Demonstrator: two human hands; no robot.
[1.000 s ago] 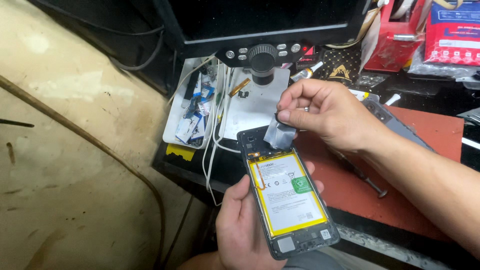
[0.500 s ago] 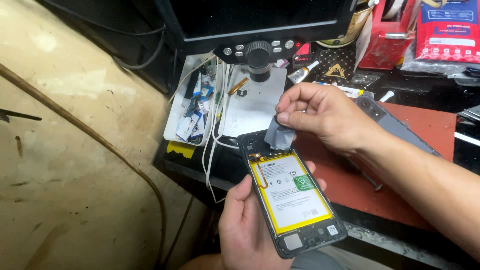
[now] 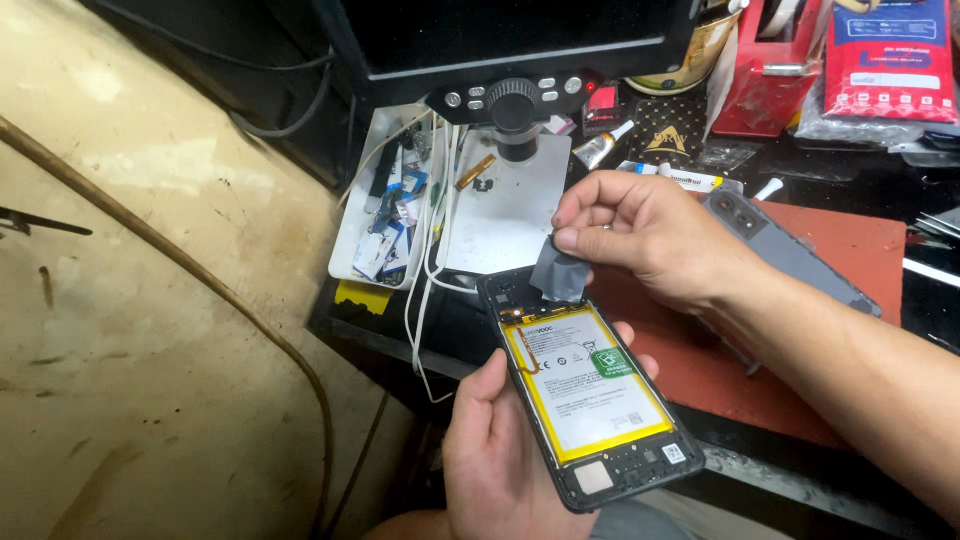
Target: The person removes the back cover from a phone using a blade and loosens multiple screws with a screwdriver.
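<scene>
1. The left hand [image 3: 500, 450] grips an opened phone [image 3: 590, 390] from below, palm cupping its back edge, thumb along the left side, fingertips showing at the right edge.
2. The phone lies face down with its back off, held tilted over the front edge of the workbench [image 3: 740, 470]; a yellow-framed white battery [image 3: 585, 385] fills its middle.
3. The right hand [image 3: 650, 235] pinches a grey film [image 3: 560, 272] between thumb and fingers at the phone's top end, the film partly lifted.
4. Just behind the right wrist, a grey back cover [image 3: 790, 255] rests on a red mat [image 3: 860, 250].
5. Farther back stand a microscope [image 3: 515, 105] and a white tray [image 3: 385, 215] of small parts.
</scene>
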